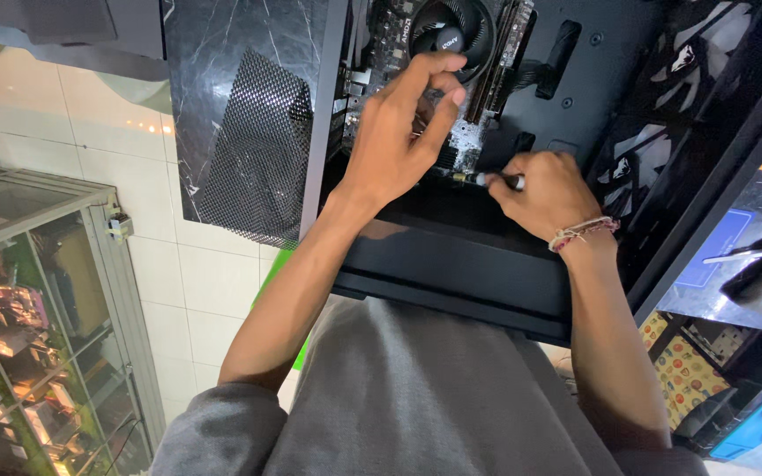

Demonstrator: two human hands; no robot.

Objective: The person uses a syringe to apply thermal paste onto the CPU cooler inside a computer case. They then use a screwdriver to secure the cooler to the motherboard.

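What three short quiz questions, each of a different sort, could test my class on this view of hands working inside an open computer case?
1. True or false: the left hand rests flat on the mesh panel.
2. Which hand grips the screwdriver? A left, B right, C neither.
3. Fill in: the right hand has a woven ___ on its wrist.

Key
1. False: it reaches into the computer case, fingertips beside the round cooler fan.
2. B: the right hand is closed on the handle, tip pointing left toward the motherboard.
3. Bracelet.
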